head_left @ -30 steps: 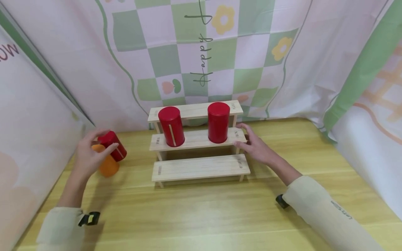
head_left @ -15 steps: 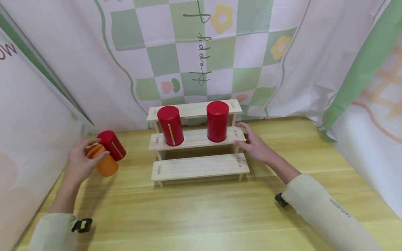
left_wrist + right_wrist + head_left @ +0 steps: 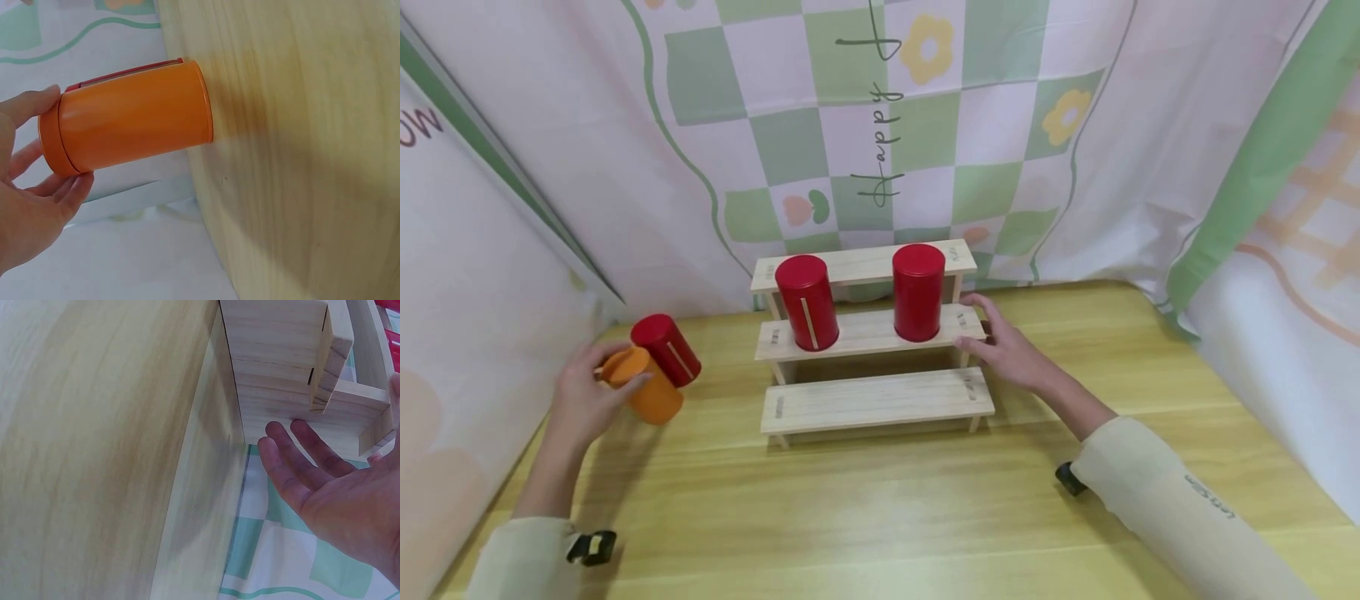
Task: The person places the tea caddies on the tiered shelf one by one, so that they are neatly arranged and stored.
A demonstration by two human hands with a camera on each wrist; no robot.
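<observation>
My left hand grips an orange canister by its lid end, thumb on one side and fingers on the other. In the left wrist view the canister stands close at the wooden table. A red canister with a pale stripe stands right behind it. At the right end of a three-step wooden rack, my right hand holds the middle step between thumb and index finger. The right wrist view shows its other fingers loosely extended under the rack. Two red canisters, one left and one right, stand on the middle step.
The wooden table spreads in front of the rack. Behind it hangs a checked cloth with flowers and lettering, and white cloth walls close in the left and right sides.
My left hand has moved left and slightly down from the red canister's top to the orange canister's lid, uncovering the red one. The right hand stays at the rack.
</observation>
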